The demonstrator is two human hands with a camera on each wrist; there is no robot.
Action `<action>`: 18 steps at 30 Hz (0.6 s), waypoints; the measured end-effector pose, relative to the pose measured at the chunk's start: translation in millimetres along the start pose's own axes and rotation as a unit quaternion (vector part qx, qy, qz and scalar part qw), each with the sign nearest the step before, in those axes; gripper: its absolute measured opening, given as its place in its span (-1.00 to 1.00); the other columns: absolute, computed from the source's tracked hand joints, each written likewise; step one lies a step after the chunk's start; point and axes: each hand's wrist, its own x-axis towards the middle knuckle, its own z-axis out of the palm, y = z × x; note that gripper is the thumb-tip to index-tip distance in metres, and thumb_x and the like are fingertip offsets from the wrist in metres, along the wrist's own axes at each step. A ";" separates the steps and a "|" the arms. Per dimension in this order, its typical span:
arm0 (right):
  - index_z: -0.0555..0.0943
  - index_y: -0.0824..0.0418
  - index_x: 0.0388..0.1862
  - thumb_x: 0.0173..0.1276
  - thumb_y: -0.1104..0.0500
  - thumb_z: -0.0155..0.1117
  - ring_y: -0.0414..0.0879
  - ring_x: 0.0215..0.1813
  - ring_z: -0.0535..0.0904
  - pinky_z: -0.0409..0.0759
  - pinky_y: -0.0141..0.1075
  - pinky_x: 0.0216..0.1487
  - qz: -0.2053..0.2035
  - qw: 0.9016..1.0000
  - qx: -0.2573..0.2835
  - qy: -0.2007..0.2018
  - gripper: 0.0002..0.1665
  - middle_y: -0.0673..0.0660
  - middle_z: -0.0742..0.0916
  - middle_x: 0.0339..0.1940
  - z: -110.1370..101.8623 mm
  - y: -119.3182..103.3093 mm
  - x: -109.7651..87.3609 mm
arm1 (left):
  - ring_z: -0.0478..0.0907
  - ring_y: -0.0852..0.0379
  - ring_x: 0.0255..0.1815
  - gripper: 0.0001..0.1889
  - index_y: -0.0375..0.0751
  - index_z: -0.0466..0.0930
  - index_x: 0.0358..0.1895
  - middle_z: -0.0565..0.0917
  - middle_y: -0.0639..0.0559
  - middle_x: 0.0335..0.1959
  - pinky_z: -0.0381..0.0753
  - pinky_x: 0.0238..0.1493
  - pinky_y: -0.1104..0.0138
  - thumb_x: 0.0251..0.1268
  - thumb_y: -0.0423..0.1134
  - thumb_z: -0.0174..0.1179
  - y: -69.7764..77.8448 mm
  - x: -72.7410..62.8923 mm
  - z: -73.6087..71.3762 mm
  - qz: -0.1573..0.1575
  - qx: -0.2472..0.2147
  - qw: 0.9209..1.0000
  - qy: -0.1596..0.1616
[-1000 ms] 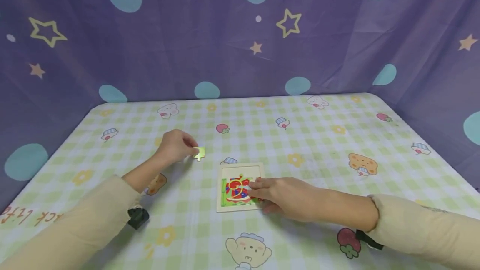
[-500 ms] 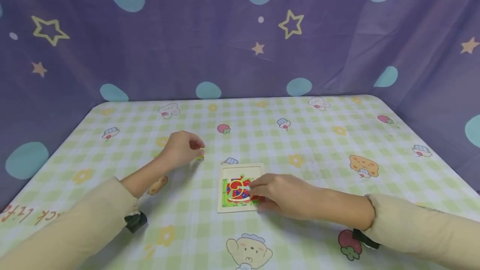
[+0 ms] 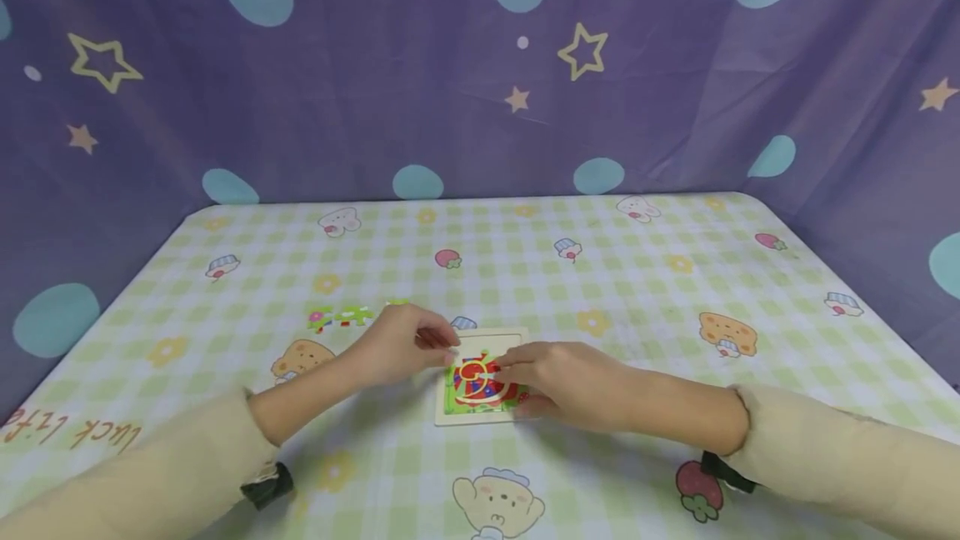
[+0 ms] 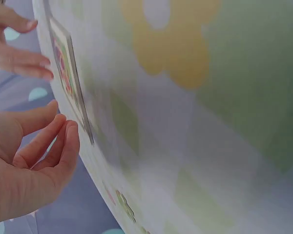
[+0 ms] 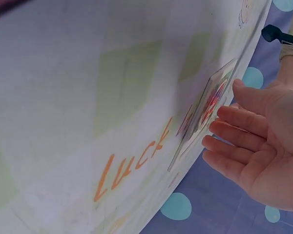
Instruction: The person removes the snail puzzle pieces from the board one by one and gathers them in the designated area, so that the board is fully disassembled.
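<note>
One tray point(image 3: 480, 419) on the table point(image 3: 750, 273) contains joined puzzle pieces point(image 3: 472, 390); left hand point(image 3: 397, 344): fingertips bunched at left rim, hold indeterminable; right hand point(image 3: 577, 382): fingers extended, unloaded, over right rim.

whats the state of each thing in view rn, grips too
Puzzle tray: flat on the tablecloth, partly filled, far strip bare
Placed pieces: in the tray's nearer part, partly hidden
Loose pieces: on the tablecloth, left of the tray
Left grip: drawn together at the tray's far left corner, contents unclear
Right grip: relaxed, at the tray's right side
Tablecloth: spread out
Curtain: hanging, lightly creased
</note>
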 end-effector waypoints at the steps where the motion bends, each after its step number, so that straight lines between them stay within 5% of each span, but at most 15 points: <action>1: 0.61 0.16 0.13 0.27 0.00 0.32 -0.04 0.31 0.54 0.55 -0.18 0.24 0.002 1.000 0.002 -0.003 -0.52 0.08 0.64 0.24 0.0 0.3 0.7 | 0.60 0.27 -0.33 -0.87 -0.22 0.72 -0.26 0.75 0.02 -0.33 0.60 -0.23 0.48 0.09 -0.36 0.36 1.0 -1.0 1.4 0.002 -0.001 1.000 -0.004; 18: 0.54 0.16 0.24 0.30 0.08 0.32 -0.04 0.40 0.45 0.52 -0.17 0.28 0.007 0.999 0.037 -0.022 -0.47 0.06 0.57 0.33 8.3 7.9 7.6 | 0.54 0.21 -0.17 -0.79 -0.13 0.70 -0.19 0.71 0.08 -0.19 0.56 -0.04 0.29 0.06 -0.28 0.40 7.6 -9.4 13.3 -0.003 0.073 0.997 -0.009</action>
